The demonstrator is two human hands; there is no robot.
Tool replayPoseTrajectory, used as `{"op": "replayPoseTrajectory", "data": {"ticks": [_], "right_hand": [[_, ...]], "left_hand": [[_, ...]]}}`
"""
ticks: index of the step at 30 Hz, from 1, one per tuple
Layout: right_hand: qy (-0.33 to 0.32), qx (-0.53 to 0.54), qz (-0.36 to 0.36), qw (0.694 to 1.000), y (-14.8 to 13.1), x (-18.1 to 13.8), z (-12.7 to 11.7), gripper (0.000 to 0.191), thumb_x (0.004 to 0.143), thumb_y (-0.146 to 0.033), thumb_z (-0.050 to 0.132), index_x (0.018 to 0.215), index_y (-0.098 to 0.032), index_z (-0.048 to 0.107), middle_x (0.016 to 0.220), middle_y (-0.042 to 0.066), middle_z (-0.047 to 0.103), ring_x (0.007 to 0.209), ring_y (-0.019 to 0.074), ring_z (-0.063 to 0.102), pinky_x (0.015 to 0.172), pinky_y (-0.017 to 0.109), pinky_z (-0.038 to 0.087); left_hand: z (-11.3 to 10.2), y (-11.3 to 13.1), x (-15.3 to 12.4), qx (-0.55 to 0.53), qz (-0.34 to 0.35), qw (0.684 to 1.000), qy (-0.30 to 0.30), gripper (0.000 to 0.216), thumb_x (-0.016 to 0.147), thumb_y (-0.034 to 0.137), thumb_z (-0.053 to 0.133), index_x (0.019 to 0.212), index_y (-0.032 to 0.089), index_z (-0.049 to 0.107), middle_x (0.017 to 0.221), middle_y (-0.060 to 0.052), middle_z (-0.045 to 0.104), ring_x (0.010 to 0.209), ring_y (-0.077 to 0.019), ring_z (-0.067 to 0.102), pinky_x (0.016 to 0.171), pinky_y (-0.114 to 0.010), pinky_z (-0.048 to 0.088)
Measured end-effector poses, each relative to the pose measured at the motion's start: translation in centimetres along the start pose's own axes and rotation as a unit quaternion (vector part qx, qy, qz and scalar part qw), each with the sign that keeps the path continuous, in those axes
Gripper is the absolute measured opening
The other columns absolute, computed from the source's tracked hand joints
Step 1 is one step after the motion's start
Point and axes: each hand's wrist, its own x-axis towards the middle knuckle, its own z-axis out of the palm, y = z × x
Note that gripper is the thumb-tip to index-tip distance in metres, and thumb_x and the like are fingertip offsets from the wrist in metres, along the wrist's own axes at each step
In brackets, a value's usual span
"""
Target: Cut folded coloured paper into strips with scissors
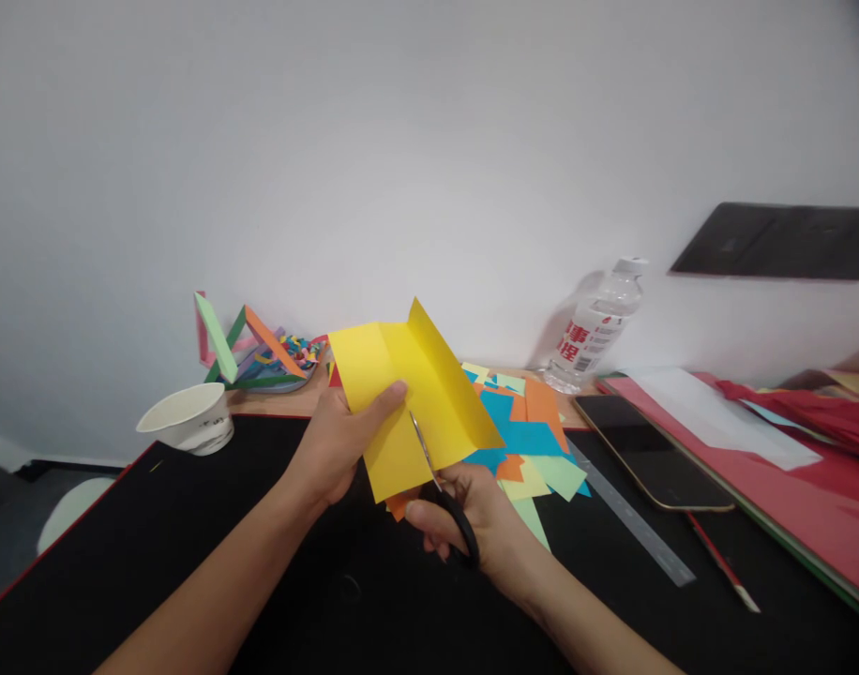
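"Where's the room, nearest first?"
"Black tabletop [281, 619] spreads under both forearms, its red edge slanting away on the left."
"And the grip?"
"The right hand [472, 520] grasps the scissors [425, 452] by the black handle, one blade showing over the yellow sheet [384, 431]; how wide they gape, I can't tell. The left hand [338, 436] pinches that creased sheet, thumb on top, above the middle of the table."
"What crowds it?"
"Coloured scraps [532, 438], close by the right hand. Past them rightward, a clear ruler [633, 516] and a phone [647, 450]. Leftward, a white bowl [208, 429]. Farthest, a bottle [595, 333] near the wall [429, 169]."
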Motion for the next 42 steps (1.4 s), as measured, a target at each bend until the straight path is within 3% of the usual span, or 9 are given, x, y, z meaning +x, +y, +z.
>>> {"op": "replayPoseTrajectory", "data": {"ticks": [4, 10, 20, 23, 26, 29, 32, 37, 42], "right_hand": [[0.013, -0.002, 0.011, 1.000, 0.2, 0.0, 0.0, 0.055, 0.056, -0.063, 0.075, 0.074, -0.013, 0.059, 0.046, -0.006, 0.051, 0.037, 0.0059, 0.043, 0.038, 0.019, 0.034], [0.017, 0.010, 0.006, 1.000, 0.5, 0.1, 0.1, 0.050, 0.052, -0.055, 0.081, 0.069, -0.014, 0.057, 0.052, -0.006, 0.051, 0.038, 0.0053, 0.043, 0.038, 0.019, 0.036], [-0.022, 0.034, -0.015, 0.999, 0.8, 0.3, -0.2, 0.043, 0.053, -0.047, 0.085, 0.063, -0.016, 0.057, 0.054, -0.004, 0.050, 0.046, 0.0086, 0.044, 0.044, 0.022, 0.037], [-0.036, 0.082, -0.046, 0.995, 0.3, 0.3, 0.0, 0.045, 0.050, -0.043, 0.087, 0.074, -0.017, 0.060, 0.062, -0.003, 0.056, 0.053, 0.0109, 0.048, 0.050, 0.023, 0.040], [-0.033, 0.129, -0.061, 0.989, 0.0, 0.3, 0.3, 0.060, 0.048, -0.044, 0.088, 0.095, -0.019, 0.060, 0.081, 0.003, 0.066, 0.070, 0.0179, 0.059, 0.061, 0.027, 0.047], [-0.031, 0.125, -0.054, 0.990, 0.0, 0.2, 0.4, 0.058, 0.050, -0.046, 0.087, 0.096, -0.020, 0.061, 0.088, 0.006, 0.068, 0.079, 0.0222, 0.062, 0.067, 0.030, 0.049], [-0.026, 0.104, -0.050, 0.993, 0.1, 0.1, 0.3, 0.050, 0.056, -0.047, 0.083, 0.092, -0.020, 0.062, 0.085, 0.004, 0.068, 0.073, 0.0202, 0.061, 0.062, 0.028, 0.048], [-0.007, 0.064, -0.026, 0.998, -0.2, 0.0, 0.2, 0.061, 0.051, -0.051, 0.084, 0.099, -0.019, 0.062, 0.077, 0.003, 0.067, 0.053, 0.0134, 0.051, 0.045, 0.023, 0.037], [0.002, 0.037, -0.021, 0.999, -0.3, 0.0, 0.2, 0.053, 0.051, -0.052, 0.083, 0.085, -0.017, 0.063, 0.062, -0.001, 0.059, 0.046, 0.0094, 0.041, 0.043, 0.022, 0.034]], "left_hand": [[-0.3, 0.0, 0.3, 0.002, 0.007, 1.000, 0.010, 0.033, 0.064, 0.035, 0.080, 0.086, 0.013, 0.071, 0.091, -0.013, 0.075, 0.070, -0.0237, 0.071, 0.058, -0.028, 0.057], [-1.0, 0.4, 0.9, -0.040, 0.022, 0.996, 0.072, 0.030, 0.061, 0.033, 0.082, 0.079, 0.012, 0.072, 0.079, -0.010, 0.075, 0.063, -0.0212, 0.070, 0.056, -0.026, 0.057], [-0.8, 0.3, 0.7, -0.021, 0.047, 0.997, 0.051, 0.041, 0.060, 0.032, 0.083, 0.093, 0.013, 0.068, 0.089, -0.012, 0.075, 0.071, -0.0238, 0.071, 0.062, -0.030, 0.058], [-0.7, 0.2, 0.7, -0.018, 0.045, 0.998, 0.042, 0.049, 0.058, 0.030, 0.084, 0.100, 0.014, 0.065, 0.096, -0.014, 0.074, 0.077, -0.0266, 0.071, 0.065, -0.032, 0.058], [-0.6, 0.2, 0.6, -0.018, 0.042, 0.999, 0.028, 0.048, 0.058, 0.029, 0.084, 0.098, 0.014, 0.064, 0.098, -0.015, 0.074, 0.079, -0.0277, 0.071, 0.066, -0.034, 0.059], [-0.4, 0.2, 0.5, -0.016, 0.038, 0.999, 0.020, 0.041, 0.060, 0.029, 0.083, 0.095, 0.014, 0.066, 0.095, -0.014, 0.074, 0.078, -0.0278, 0.071, 0.066, -0.034, 0.059], [-0.4, 0.3, 0.4, -0.021, 0.038, 0.999, 0.014, 0.037, 0.061, 0.028, 0.082, 0.092, 0.014, 0.068, 0.098, -0.014, 0.074, 0.079, -0.0278, 0.072, 0.067, -0.034, 0.059], [-0.4, 0.3, 0.4, -0.022, 0.034, 0.999, 0.006, 0.035, 0.062, 0.028, 0.081, 0.092, 0.013, 0.069, 0.090, -0.014, 0.075, 0.080, -0.0289, 0.071, 0.067, -0.034, 0.058], [-0.4, 0.2, 0.4, -0.018, 0.039, 0.999, 0.011, 0.034, 0.062, 0.029, 0.081, 0.091, 0.014, 0.069, 0.094, -0.013, 0.075, 0.084, -0.0294, 0.071, 0.068, -0.034, 0.058]]}}
